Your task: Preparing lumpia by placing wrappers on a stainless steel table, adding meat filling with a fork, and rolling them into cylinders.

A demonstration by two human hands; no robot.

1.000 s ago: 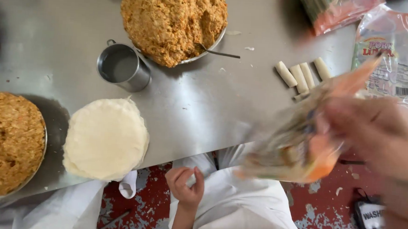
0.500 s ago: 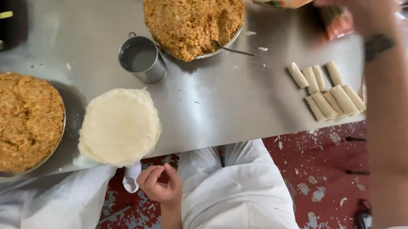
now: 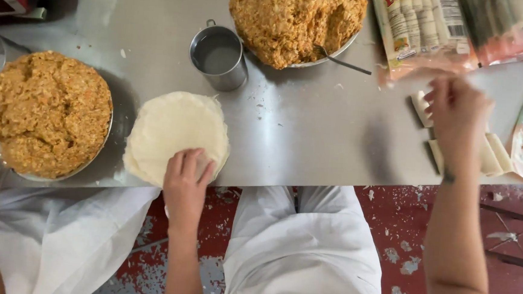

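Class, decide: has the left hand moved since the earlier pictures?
Yes. The left hand rose from below the table edge onto the round wrapper stack.

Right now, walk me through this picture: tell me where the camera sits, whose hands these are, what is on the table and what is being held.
There is no machine here. The one picture comes from a camera worn on a person's head, looking straight down at their own two bare hands, white trousers and a red floor.

The steel table carries a stack of round, pale wrappers, a small metal cup, and two big heaps of orange-brown filling: one at the left, one at the top with a spoon tucked in. Packets of wrapped sticks lie at the top right.

The left hand rests flat on the wrapper stack, holding nothing. The right hand is blurred, over a row of finished pale rolls; I cannot tell whether it has a grip on one.

White cloth at the lower left seems to belong to someone else.
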